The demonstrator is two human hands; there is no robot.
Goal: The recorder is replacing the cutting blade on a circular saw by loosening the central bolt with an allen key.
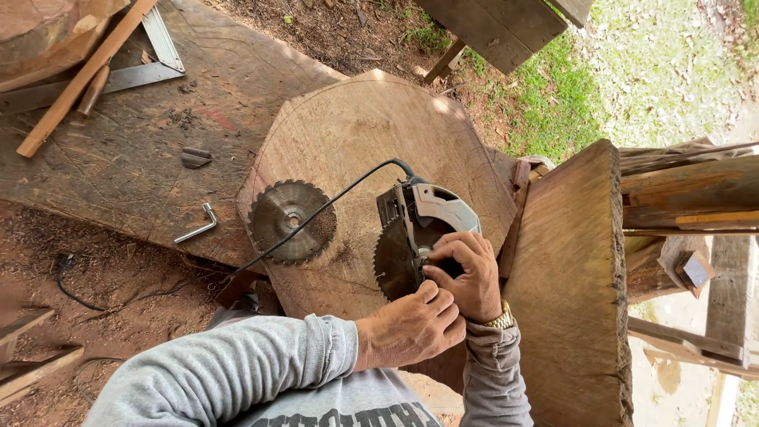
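Note:
A grey circular saw (427, 213) lies on its side on a round wooden slab (371, 126), its toothed blade (393, 261) facing up. My right hand (466, 273) is curled over the blade's centre, fingers pinched at the hub. My left hand (411, 328) sits just below it, fingertips touching the same spot. What the fingers pinch is hidden. A second, loose saw blade (288, 220) lies flat on the slab to the left, with the saw's black cord (332, 202) running across it.
A hex key (198, 228) and a small dark metal piece (195, 157) lie on a wide plank at left. A metal square (134, 71) and a wooden stick (79, 79) are at top left. A thick upright slab (569, 277) stands right.

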